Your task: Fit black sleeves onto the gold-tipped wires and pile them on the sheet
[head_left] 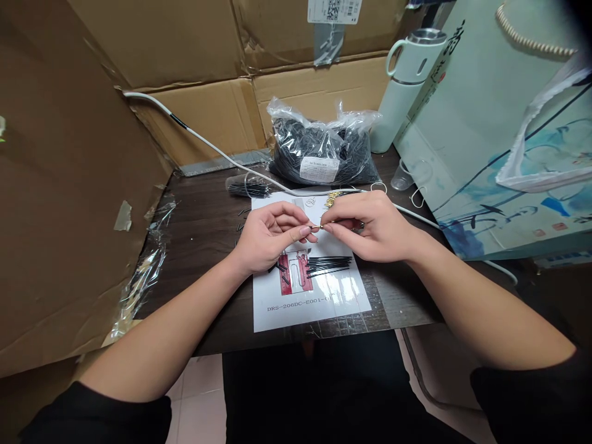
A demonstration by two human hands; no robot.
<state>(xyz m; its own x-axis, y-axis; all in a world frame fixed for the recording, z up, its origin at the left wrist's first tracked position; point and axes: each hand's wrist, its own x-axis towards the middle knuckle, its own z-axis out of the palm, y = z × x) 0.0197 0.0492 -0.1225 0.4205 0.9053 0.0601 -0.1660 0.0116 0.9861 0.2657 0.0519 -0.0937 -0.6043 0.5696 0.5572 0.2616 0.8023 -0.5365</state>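
My left hand [276,236] and my right hand [370,225] meet over the printed sheet [272,313], both pinched at the fingertips. Between them is a small gold-coloured metal piece [316,227], gripped from either side; its full shape is hidden by the fingers. Under my right hand a row of thin black wires [328,265] lies on the sheet. Short black tube pieces [283,271] are scattered below my left hand. Just behind my right hand, a bunch of gold-coloured tips [332,198] shows.
A clear bag of black tubing [319,151] stands at the back. Left of it lies a clear cup [250,186] holding black pieces. A white cable [217,151] crosses behind my hands. At right are a pale green bottle [402,92] and a large paper bag [485,123]. Cardboard [185,43] walls the desk.
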